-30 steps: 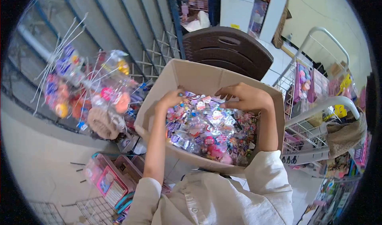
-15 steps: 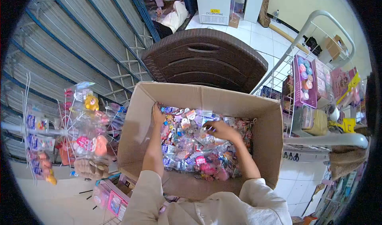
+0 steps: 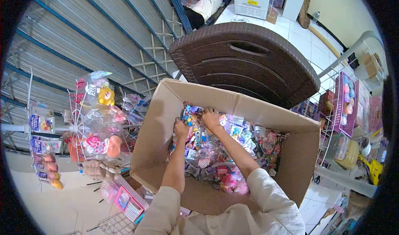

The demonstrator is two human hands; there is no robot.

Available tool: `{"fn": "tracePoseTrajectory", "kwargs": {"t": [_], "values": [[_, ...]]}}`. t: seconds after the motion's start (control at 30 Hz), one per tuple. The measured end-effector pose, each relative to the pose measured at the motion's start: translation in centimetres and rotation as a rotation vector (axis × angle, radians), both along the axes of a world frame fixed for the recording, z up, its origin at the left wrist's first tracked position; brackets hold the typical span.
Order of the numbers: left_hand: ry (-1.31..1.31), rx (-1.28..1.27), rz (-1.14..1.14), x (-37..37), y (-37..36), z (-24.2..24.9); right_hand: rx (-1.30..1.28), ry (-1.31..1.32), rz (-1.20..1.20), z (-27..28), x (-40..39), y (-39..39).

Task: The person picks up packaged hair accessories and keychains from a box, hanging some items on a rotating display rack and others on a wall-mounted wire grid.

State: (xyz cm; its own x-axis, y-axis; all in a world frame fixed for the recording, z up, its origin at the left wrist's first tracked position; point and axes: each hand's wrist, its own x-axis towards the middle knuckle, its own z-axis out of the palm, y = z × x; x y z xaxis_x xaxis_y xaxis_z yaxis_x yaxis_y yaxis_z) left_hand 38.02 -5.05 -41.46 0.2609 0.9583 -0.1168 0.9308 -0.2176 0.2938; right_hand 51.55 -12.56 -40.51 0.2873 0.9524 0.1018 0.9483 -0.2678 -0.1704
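- The top of the cardboard box [image 3: 249, 104] is open, so a hand can enter from above.
- Its four walls stand higher than the small packets [image 3: 232, 131] and block any passage from the side.
- Over the right part of the packets, the way down is free.
- The right forearm [image 3: 232, 148] crosses above the middle and closes this part.
- Between the two forearms there is a gap, but it becomes narrow near the left hand [image 3: 181, 128] and right hand [image 3: 211, 118].
- Behind the far wall, the brown chair back [image 3: 249, 64] stands in the way.
- Outside, hanging goods [image 3: 104, 143] limit the left, and the wire cart [image 3: 325, 145] the right.
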Motion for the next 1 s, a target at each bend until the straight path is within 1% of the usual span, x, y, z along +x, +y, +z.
{"fn": "tracePoseTrajectory", "kwargs": {"t": [0.1,0.13,0.2,0.23,0.3,0.33,0.37,0.4,0.43,0.47,0.5,0.53,0.6,0.63,0.7,0.73,0.8,0.83,0.87,0.93,0.97,1.0], "values": [[-0.054,-0.035,-0.013,0.0,0.0,0.3,-0.025,0.03,0.005,1.6,0.5,-0.3],[-0.032,-0.043,0.029,0.3,-0.2,0.9,-0.025,0.028,0.008,2.4,0.5,-0.6],[-0.02,-0.045,0.074,1.0,-0.2,2.3,0.191,0.175,-0.086,4.3,0.9,-1.2],[-0.015,-0.057,0.05,1.3,0.0,2.9,0.195,0.168,-0.083,5.3,1.2,-1.5],[-0.019,-0.064,0.027,1.7,0.5,3.2,0.311,0.727,-0.135,7.6,1.6,-2.4],[0.0,-0.113,-0.004,1.7,1.2,2.4,0.316,0.719,-0.132,9.2,1.5,-3.1],[0.019,-0.163,-0.035,1.6,1.9,1.5,0.382,0.876,-0.123,11.0,1.4,-4.1],[0.011,-0.161,-0.038,1.5,2.5,0.9,0.447,1.033,-0.114,12.7,1.3,-5.1],[-0.033,-0.161,-0.083,1.3,3.2,0.2,0.45,1.025,-0.114,14.1,1.2,-6.0],[-0.077,-0.162,-0.127,1.5,3.4,-0.1,0.505,1.091,-0.13,15.3,1.3,-7.0],[-0.118,-0.121,-0.099,2.8,2.1,3.7,0.56,1.159,-0.146,16.3,1.5,-7.9],[-0.123,-0.122,-0.102,3.2,2.4,3.4,0.561,1.154,-0.147,17.2,1.7,-8.8],[-0.318,-0.185,-0.089,3.4,3.4,2.8,0.624,1.354,-0.232,18.5,2.2,-10.4],[-0.316,-0.19,-0.089,3.4,3.6,2.6,0.621,1.354,-0.236,19.0,2.4,-11.2],[-0.226,-0.108,-0.309,3.2,3.9,2.5,0.582,1.432,-0.285,20.0,2.8,-12.4],[-0.224,-0.103,-0.308,3.3,3.9,2.7,0.586,1.434,-0.28,20.6,2.7,-12.7],[-0.026,0.033,-0.174,4.6,3.7,3.1,0.591,1.549,-0.308,21.3,2.7,-13.1],[-0.028,0.043,-0.127,4.9,3.6,2.9,0.591,1.543,-0.318,21.2,2.7,-13.2],[-0.041,0.056,-0.129,5.1,3.4,2.6,0.607,1.564,-0.32,21.5,2.5,-13.2],[-0.416,0.016,0.008,5.9,2.7,2.8,0.626,1.621,-0.318,21.6,2.3,-13.3],[-0.439,-0.024,0.282,6.9,2.1,2.6,0.626,1.614,-0.314,21.6,2.2,-13.3],[-0.445,-0.023,0.286,7.6,1.9,1.9,0.613,1.601,-0.339,21.5,2.2,-13.4]]}}
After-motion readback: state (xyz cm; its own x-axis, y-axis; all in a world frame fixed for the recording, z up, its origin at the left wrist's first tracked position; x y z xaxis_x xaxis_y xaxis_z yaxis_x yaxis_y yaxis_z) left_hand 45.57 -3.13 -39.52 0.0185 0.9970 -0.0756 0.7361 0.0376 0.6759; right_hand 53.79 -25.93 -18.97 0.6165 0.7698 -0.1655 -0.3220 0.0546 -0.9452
